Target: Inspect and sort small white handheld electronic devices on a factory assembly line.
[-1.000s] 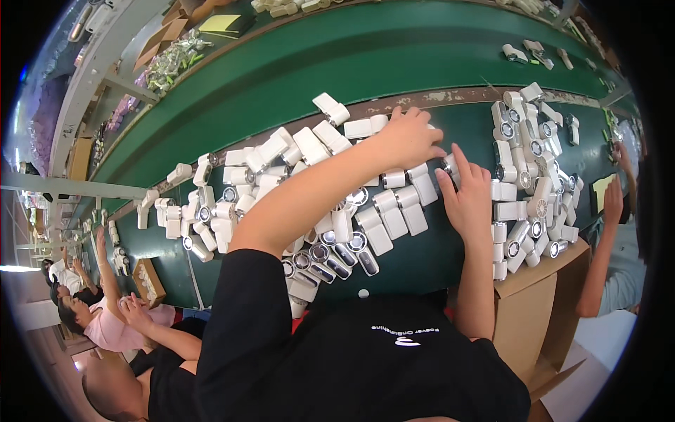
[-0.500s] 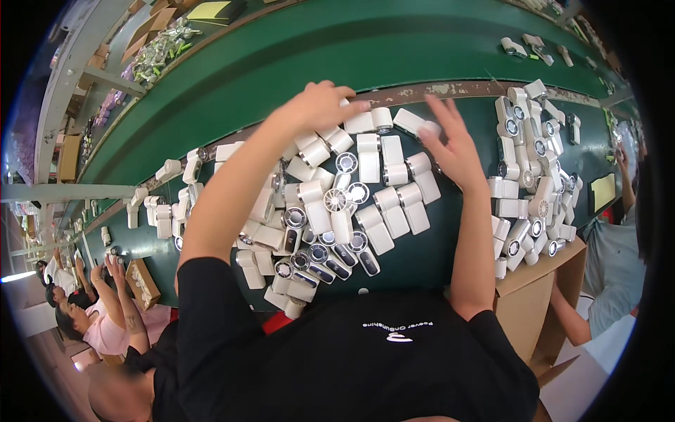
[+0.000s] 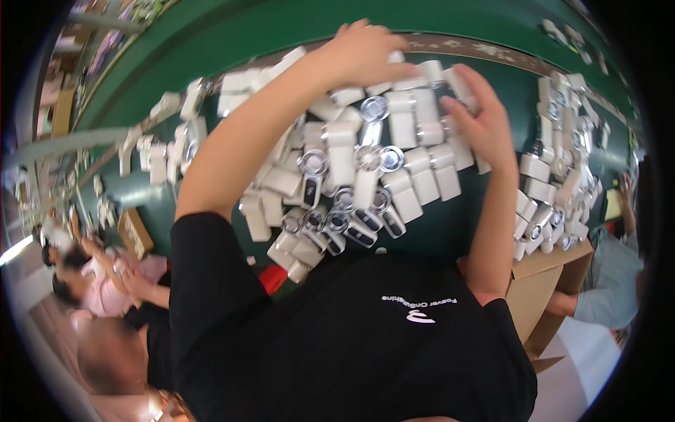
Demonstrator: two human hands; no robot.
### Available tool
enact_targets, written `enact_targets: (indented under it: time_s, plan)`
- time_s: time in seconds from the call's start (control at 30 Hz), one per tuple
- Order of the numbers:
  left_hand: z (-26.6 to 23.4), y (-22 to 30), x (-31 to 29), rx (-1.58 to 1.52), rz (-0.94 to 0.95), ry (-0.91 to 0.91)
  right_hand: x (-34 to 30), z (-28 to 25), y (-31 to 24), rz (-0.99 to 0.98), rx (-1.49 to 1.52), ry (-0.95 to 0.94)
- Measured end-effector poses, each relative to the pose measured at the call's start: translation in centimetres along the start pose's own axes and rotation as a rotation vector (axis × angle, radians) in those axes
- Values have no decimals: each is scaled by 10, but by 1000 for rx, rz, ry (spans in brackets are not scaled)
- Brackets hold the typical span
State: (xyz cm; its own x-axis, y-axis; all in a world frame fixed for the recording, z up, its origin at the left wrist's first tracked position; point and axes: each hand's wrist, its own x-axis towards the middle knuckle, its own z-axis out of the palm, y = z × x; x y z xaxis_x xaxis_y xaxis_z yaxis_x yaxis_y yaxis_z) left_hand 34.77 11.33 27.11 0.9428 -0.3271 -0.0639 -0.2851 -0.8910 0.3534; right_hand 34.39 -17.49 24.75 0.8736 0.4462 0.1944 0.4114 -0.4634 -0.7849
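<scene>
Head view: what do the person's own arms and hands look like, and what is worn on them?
Both forearms are bare. The left hand and right hand wear no gloves; no rings or watch can be made out. Short black sleeves of a black T-shirt end above the elbows; the shirt carries a small white print.

Around us we see a green worktop [image 3: 211, 42], an open cardboard box [image 3: 541, 288] at our right hip, a small brown box [image 3: 135, 233] to the left, a seated person in pink [image 3: 105, 288] lower left, and another person in grey [image 3: 612, 281] far right.
</scene>
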Motion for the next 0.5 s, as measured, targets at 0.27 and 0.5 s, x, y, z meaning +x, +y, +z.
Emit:
enact_targets:
  time_s: [0.27,0.5]
  plan:
    - [3,13,14,143,-83,-33,54,1,-3,96,13,-175]
    - [-28,5,18,-63,-34,48,44,10,-6,-23,-176,-235]
